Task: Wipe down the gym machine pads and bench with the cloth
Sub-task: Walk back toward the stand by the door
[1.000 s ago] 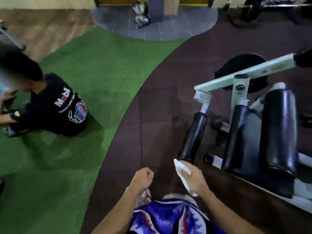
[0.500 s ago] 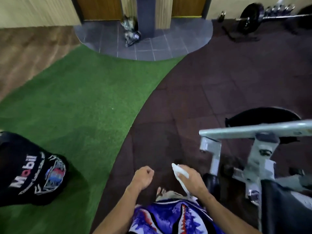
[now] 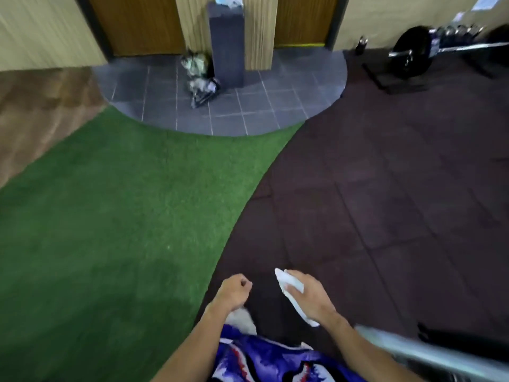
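At the bottom centre of the frame, two bare forearms reach forward over blue patterned shorts (image 3: 264, 359). Right hand (image 3: 309, 297) grips a white cloth (image 3: 292, 292), fingers curled over it; the cloth shows above the knuckles and trails below the heel of the hand. Left hand (image 3: 234, 292) is curled into a loose fist and holds nothing. The two hands are near each other but apart, both above the dark rubber floor (image 3: 385, 202). At lower right, a pale metal bar (image 3: 429, 351) of the gym machine crosses the corner at a slant, blurred, just beside the right forearm; a dark shape lies behind it, too blurred to identify. No pad or bench surface is plainly visible, and the cloth touches none. Green turf (image 3: 110, 216) fills the left and centre of the frame, meeting the rubber floor along a curved edge. At upper left lies a strip of wood floor (image 3: 35, 111). At top centre, a grey tiled half-round area (image 3: 248, 106) carries a dark pillar (image 3: 226, 42), with crumpled bags (image 3: 199, 78) at its foot. Two wooden doors (image 3: 137, 23) stand behind. At upper right, a barbell (image 3: 413, 52) with a black plate rests on a low stand.
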Demonstrator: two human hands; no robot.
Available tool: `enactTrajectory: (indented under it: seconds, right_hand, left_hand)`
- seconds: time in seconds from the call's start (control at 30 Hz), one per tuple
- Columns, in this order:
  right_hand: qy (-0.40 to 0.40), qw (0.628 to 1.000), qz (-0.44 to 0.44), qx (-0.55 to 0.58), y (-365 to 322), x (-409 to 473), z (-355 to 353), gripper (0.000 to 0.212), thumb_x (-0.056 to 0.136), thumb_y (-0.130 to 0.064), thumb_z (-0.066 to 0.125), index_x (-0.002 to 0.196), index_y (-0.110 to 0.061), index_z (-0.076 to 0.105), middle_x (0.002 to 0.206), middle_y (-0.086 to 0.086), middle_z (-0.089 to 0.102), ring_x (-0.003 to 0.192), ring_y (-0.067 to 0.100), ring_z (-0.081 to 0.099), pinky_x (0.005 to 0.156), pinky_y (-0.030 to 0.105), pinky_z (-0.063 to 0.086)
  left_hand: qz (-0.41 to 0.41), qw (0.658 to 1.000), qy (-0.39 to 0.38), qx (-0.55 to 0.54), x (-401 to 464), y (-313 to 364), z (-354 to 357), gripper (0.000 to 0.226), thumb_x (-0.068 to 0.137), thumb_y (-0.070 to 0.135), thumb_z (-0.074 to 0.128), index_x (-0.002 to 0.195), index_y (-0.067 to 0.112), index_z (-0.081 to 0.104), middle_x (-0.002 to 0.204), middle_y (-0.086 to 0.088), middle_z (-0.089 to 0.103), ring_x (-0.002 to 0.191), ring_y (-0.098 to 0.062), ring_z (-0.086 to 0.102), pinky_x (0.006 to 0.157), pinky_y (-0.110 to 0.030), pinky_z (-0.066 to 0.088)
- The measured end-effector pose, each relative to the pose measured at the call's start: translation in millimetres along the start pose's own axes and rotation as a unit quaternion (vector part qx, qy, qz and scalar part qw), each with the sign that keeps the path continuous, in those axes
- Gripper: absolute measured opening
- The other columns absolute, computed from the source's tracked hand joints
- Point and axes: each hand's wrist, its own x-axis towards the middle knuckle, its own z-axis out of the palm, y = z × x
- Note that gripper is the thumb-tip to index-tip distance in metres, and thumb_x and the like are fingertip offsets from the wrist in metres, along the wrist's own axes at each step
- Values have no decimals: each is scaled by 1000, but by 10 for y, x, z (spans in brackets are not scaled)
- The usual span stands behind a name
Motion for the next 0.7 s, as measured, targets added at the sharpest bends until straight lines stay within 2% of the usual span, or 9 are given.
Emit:
enactTrajectory:
  seconds: [0.13, 0.27, 0.4, 0.53, 0.7]
  right_hand:
    - [35, 999, -10, 3, -686, 1138, -554, 45, 97, -39, 61, 140, -27, 56, 141, -7, 58, 130, 16, 52, 113, 34, 37]
    - [38, 999, -25, 3, -1244, 2232, -1073, 44, 97, -38, 62, 139, -27, 57, 138, -8, 60, 128, 16, 54, 112, 34, 39]
    - [36, 998, -47, 6, -1614, 3319, -1537, 42, 97, -35, 63, 137, -24, 59, 135, -9, 63, 123, 13, 57, 104, 25, 40]
    - [13, 998, -67, -11, -1953, 4639, -2114, 41, 97, -40, 62, 136, -27, 60, 134, -11, 64, 124, 11, 57, 105, 24, 40]
    - [-4, 995, -78, -56, -2492, 5984, -2821, 42, 98, -34, 62, 138, -20, 59, 138, -5, 62, 127, 16, 56, 103, 19, 32]
  left_hand:
    - [15, 1000, 23, 4, 758, 687, -928, 28, 97, 27, 50, 108, 12, 70, 118, -6, 70, 114, -24, 62, 95, -27, 45]
    - [4, 1000, 9, -5, 1526, 1305, -1647, 28, 98, 28, 49, 110, 14, 69, 119, -6, 69, 112, -22, 63, 93, -25, 45]
    - [1, 1000, 2, 3, 2403, 1875, -2257, 29, 97, 29, 49, 111, 14, 69, 120, -8, 70, 112, -25, 64, 94, -28, 47]
    - [4, 1000, 13, 21, 3430, 2604, -2934, 35, 99, 29, 44, 108, 3, 67, 115, -17, 70, 108, -31, 66, 90, -33, 49]
    - [10, 999, 31, 11, 4403, 3518, -3781, 36, 100, 28, 44, 115, 4, 66, 122, -15, 68, 116, -30, 63, 94, -30, 46]
